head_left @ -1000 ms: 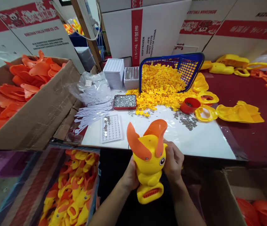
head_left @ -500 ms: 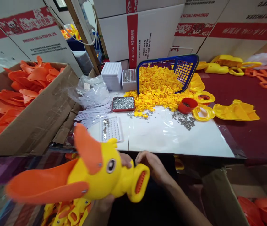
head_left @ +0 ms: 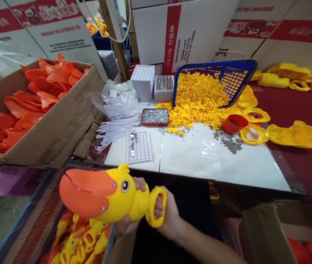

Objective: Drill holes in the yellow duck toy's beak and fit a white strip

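A yellow duck-headed toy [head_left: 117,205] with an orange bill lies across both my hands, its bill pointing left and pressed shut. Round the toy's neck my left hand [head_left: 127,223] is wrapped, with fingertips showing above it and the thumb side below. My right hand [head_left: 169,216] grips the yellow ring handle at the toy's right end, its fingers passed through the opening around the red trigger. Part of the left palm is hidden behind the toy.
Orange bills fill a cardboard box [head_left: 46,135] at left. On the white worktop [head_left: 189,157] stand a blue basket [head_left: 213,68] of yellow parts, a red screw tray [head_left: 155,124], a red cup [head_left: 231,126] and a white tray [head_left: 145,146]. Finished-looking toys [head_left: 81,238] lie below.
My right hand has moved onto the handle, its fingers now through the ring. The orange bill has closed from wide apart, and the toy has turned slightly. The camera view has shifted left.
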Action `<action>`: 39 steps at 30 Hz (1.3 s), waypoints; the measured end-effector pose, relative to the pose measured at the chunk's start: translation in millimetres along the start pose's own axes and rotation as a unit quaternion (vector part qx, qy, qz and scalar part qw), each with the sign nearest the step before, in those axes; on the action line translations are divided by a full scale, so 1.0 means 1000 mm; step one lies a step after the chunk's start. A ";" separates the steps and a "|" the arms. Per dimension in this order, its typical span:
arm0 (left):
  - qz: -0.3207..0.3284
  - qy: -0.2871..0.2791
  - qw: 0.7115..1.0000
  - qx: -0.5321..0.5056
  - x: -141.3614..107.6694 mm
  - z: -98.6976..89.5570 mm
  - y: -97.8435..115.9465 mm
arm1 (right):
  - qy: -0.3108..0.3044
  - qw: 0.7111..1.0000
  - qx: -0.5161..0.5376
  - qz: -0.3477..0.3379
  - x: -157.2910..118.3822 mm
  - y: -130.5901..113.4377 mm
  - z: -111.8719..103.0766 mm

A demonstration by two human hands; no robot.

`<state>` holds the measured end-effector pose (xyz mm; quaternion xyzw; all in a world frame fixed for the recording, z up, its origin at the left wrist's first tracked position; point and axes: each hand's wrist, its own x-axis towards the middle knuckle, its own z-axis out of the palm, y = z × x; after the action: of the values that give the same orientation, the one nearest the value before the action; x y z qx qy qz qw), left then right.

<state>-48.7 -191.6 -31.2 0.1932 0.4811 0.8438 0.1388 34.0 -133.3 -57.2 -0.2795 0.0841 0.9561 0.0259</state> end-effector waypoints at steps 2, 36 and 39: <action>0.033 0.032 0.998 -0.032 0.007 0.000 0.003 | 0.027 1.000 0.001 -0.010 0.006 0.007 0.011; -0.099 0.029 0.995 0.004 -0.003 -0.091 -0.001 | 0.108 0.005 -0.944 -0.312 0.146 -0.056 0.210; -0.096 0.033 0.994 0.038 -0.002 -0.087 0.000 | 0.123 0.008 -0.931 -0.343 0.136 -0.080 0.214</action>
<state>-87.1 -258.0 -72.0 0.1234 0.5332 0.8138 0.1956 -186.1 -16.9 35.9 -0.1724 -0.9824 0.0426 0.0576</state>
